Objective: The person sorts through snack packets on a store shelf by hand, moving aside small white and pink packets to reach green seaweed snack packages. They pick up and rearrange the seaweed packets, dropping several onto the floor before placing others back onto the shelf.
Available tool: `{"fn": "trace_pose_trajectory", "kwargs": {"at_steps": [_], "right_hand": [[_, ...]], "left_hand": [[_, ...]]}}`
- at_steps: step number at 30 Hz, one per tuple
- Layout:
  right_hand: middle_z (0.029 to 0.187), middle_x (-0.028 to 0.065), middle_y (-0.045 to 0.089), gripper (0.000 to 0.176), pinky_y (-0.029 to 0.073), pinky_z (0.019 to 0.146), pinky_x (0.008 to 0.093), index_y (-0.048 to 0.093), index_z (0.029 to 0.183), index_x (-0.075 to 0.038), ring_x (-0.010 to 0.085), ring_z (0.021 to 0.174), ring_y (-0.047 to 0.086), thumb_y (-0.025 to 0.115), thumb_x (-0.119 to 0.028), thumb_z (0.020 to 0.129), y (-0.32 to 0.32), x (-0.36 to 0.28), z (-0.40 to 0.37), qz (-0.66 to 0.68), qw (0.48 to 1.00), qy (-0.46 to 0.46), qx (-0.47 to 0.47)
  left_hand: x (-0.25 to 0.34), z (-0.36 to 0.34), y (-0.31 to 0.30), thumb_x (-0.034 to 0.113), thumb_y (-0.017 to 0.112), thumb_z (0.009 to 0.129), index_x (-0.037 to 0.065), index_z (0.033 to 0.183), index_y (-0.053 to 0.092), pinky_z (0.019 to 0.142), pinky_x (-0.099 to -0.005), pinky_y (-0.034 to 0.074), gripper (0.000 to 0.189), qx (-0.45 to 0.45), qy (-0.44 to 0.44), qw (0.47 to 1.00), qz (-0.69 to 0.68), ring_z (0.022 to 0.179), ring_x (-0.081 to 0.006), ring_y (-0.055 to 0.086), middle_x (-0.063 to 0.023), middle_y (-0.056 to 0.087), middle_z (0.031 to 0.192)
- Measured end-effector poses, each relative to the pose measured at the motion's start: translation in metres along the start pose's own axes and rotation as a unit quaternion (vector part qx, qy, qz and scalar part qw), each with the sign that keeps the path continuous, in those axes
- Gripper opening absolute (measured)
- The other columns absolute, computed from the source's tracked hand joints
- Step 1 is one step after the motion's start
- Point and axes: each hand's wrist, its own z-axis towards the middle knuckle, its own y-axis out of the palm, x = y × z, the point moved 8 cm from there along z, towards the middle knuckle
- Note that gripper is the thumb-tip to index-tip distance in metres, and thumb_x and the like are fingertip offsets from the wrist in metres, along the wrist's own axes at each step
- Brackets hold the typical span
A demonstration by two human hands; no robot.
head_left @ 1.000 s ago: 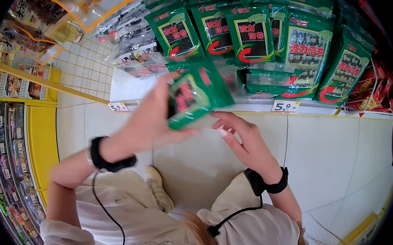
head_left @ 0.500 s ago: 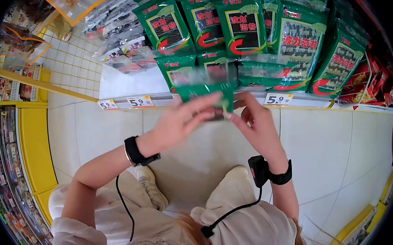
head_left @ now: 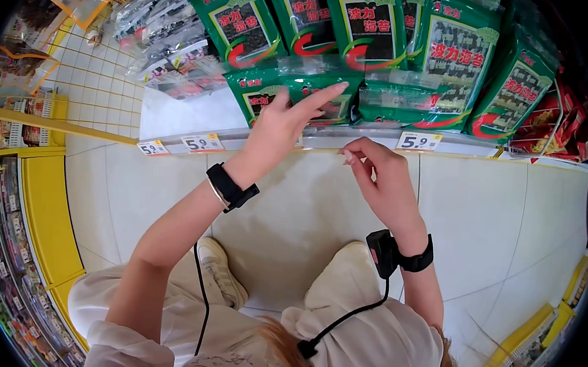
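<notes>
My left hand (head_left: 278, 133) reaches over the shelf edge with its fingers spread, index finger stretched across the front of a green seaweed packet (head_left: 337, 108). It overlaps the lower edge of another green seaweed packet (head_left: 249, 87) beside it. My right hand (head_left: 381, 179) hovers before the shelf's front edge, fingers loosely curled, thumb and index tips close to each other and nothing between them. Just beyond it lies a seaweed packet (head_left: 399, 99) tilted back. Taller seaweed packets (head_left: 371, 29) stand in a row behind.
Price tags (head_left: 418, 142) line the shelf's front rail. Clear-wrapped packets (head_left: 173, 52) are stacked at the left, next to a yellow wire rack (head_left: 104, 68). Red packets (head_left: 551, 119) sit at the right. A cable (head_left: 349, 318) hangs from my right wrist device.
The green packet that was between both hands now lies on the shelf among the others. My left hand has moved up over it; my right hand has let go and stays in front.
</notes>
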Motion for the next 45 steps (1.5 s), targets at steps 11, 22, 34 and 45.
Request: {"fn": "trace_pose_trajectory", "kwargs": {"at_steps": [11, 22, 34, 45], "right_hand": [[0.11, 0.0125, 0.064, 0.032, 0.047, 0.064, 0.0312, 0.056, 0.123, -0.004, 0.0184, 0.069, 0.055, 0.059, -0.002, 0.091, 0.025, 0.013, 0.013, 0.003, 0.999, -0.019, 0.027], [0.125, 0.0207, 0.055, 0.039, 0.05, 0.086, 0.0471, 0.05, 0.125, -0.001, 0.0422, 0.106, 0.058, 0.054, 0.0, 0.086, 0.054, 0.039, 0.032, -0.037, 0.998, -0.039, 0.035], [0.112, 0.0217, 0.061, 0.033, 0.052, 0.076, 0.0454, 0.055, 0.12, 0.0, 0.0418, 0.092, 0.062, 0.053, 0.003, 0.087, 0.035, 0.006, 0.017, -0.03, 0.993, -0.075, 0.08], [0.111, 0.0222, 0.06, 0.037, 0.051, 0.074, 0.0465, 0.053, 0.124, -0.003, 0.0422, 0.089, 0.061, 0.054, 0.003, 0.087, 0.038, 0.007, 0.017, 0.01, 0.995, -0.049, 0.082]], "left_hand": [[-0.008, 0.006, 0.008, -0.009, 0.057, 0.088, 0.023, 0.141, 0.051, 0.081, -0.0316, 0.059, 0.062, -0.001, -0.007, 0.998, -0.067, 0.089, -0.021, 0.064, -0.014, 0.065, 0.105], [-0.017, 0.008, 0.006, -0.01, 0.06, 0.087, 0.021, 0.14, 0.052, 0.078, -0.0347, 0.059, 0.063, -0.016, -0.004, 1.0, -0.008, 0.087, -0.0247, 0.066, -0.0161, 0.059, 0.108], [-0.01, 0.002, 0.009, -0.003, 0.061, 0.088, 0.031, 0.147, 0.039, 0.064, -0.0447, 0.051, 0.072, -0.064, -0.019, 0.996, -0.063, 0.07, -0.0367, 0.061, -0.0227, 0.06, 0.086], [0.024, 0.003, -0.021, 0.001, 0.063, 0.087, 0.031, 0.147, 0.042, 0.053, -0.0394, 0.048, 0.07, -0.102, -0.04, 0.976, 0.19, 0.057, -0.0296, 0.057, -0.0124, 0.058, 0.075]]}}
